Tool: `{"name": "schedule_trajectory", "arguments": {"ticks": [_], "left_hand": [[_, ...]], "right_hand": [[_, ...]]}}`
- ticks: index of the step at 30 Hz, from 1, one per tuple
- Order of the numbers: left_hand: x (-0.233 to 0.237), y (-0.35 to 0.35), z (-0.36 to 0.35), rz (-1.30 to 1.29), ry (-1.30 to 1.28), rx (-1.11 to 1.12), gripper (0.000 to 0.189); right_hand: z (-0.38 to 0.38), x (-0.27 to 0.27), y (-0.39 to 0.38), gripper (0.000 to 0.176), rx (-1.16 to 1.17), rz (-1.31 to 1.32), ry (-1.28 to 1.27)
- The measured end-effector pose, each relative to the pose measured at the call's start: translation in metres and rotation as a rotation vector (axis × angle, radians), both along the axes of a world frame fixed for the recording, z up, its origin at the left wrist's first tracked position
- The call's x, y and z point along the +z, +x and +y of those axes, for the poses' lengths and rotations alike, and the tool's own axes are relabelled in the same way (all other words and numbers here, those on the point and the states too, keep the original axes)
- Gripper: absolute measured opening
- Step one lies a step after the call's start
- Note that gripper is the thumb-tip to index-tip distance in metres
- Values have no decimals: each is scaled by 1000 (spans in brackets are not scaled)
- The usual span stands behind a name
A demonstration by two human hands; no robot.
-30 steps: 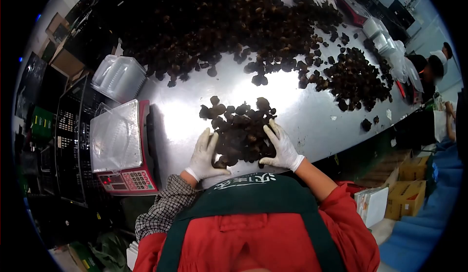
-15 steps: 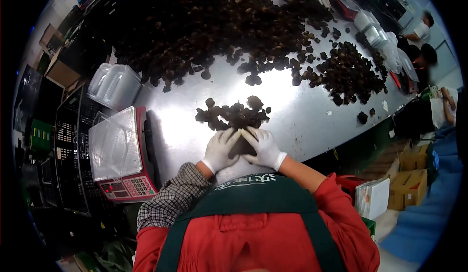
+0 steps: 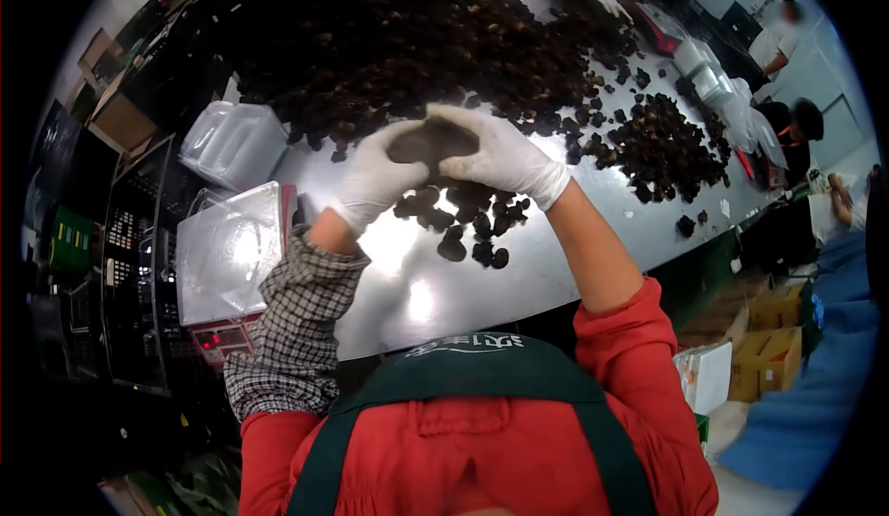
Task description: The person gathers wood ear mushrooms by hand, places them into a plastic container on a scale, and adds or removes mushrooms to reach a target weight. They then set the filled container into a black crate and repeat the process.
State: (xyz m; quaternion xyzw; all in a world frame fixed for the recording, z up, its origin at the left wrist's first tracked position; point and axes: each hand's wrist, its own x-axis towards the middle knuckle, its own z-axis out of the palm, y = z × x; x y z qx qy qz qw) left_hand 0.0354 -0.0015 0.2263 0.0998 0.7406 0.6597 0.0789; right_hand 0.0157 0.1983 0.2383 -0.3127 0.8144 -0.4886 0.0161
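Note:
In white gloves, my left hand (image 3: 381,175) and my right hand (image 3: 505,153) are raised over the metal table (image 3: 389,317), fingers curved towards each other. Between them is a blurred brown-grey shape (image 3: 417,146); its nature is unclear. Just below the hands lies a small group of dark, mushroom-like pieces (image 3: 452,244). Beyond them a large heap of the same dark pieces (image 3: 370,53) covers the far part of the table.
A scale (image 3: 227,261) with a clear tray stands at the left, below stacked clear plastic boxes (image 3: 233,146). On the right lies another dark pile (image 3: 667,146). A co-worker's gloved hand (image 3: 607,0) is at the far edge. Cardboard boxes (image 3: 767,363) stand at the lower right.
Both hands have moved forward and up from near the table's front edge. The small group of dark pieces now shows below them, in a different spread. My view has shifted slightly.

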Motion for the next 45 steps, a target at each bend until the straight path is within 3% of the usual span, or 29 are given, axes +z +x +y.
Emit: {"name": "schedule_trajectory", "arguments": {"ticks": [1, 5, 8, 9, 11, 13, 18, 19, 21, 22, 23, 25, 26, 29, 33, 37, 41, 43, 44, 45], "left_hand": [[3, 1, -17, 71, -55, 45, 57], [39, 42, -93, 69, -48, 201, 54], [42, 78, -157, 109, -31, 358, 54], [43, 91, -177, 109, -47, 407, 54], [38, 113, -210, 148, -72, 511, 50], [18, 125, -243, 164, 10, 532, 50], [-44, 129, -269, 64, 248, 663, 45], [-53, 128, -269, 90, 174, 657, 48], [-65, 123, -265, 182, -317, 710, 55], [-67, 121, -262, 202, -469, 641, 67], [-66, 124, -257, 240, -839, 594, 75], [-69, 129, -246, 345, -1119, 668, 82], [-65, 132, -245, 361, -1123, 669, 87], [-67, 130, -255, 461, -944, 643, 88], [-53, 133, -276, 428, -648, 677, 68], [-44, 158, -315, 416, -473, 850, 49], [-62, 194, -352, 294, -244, 982, 35], [-71, 209, -364, 208, -121, 1030, 30], [-73, 213, -366, 200, -111, 1051, 29], [-74, 218, -370, 192, -105, 1077, 29]], "right_hand": [[-18, 3, -3, 66, 19, 220, 13], [-95, 64, 23, 69, 181, -441, -8], [-170, 48, 21, 68, 401, -378, -153], [-194, 48, 24, 69, 409, -170, -71], [-243, 37, 28, 70, 452, -78, 3], [-278, 31, 34, 69, 529, -306, 27], [-327, -21, 28, 62, 505, -57, 50], [-328, -32, 24, 61, 501, -21, 17], [-325, -48, 18, 53, 461, -170, -60], [-323, -53, 16, 49, 400, -88, -64], [-322, -57, 15, 45, 338, -7, -68], [-327, -65, 22, 42, 193, 100, -23], [-327, -68, 25, 41, 134, 145, 5], [-331, -73, 27, 37, -58, 100, -58], [-327, -76, 13, 27, -87, -297, -603], [-280, -56, 4, 27, -275, -263, -600], [-221, -113, -1, 27, -443, -236, -387], [-196, -181, 4, 32, -513, -149, -22], [-191, -186, 18, 33, -432, -60, 275], [-176, -225, 14, 33, -346, 13, 391]]}}
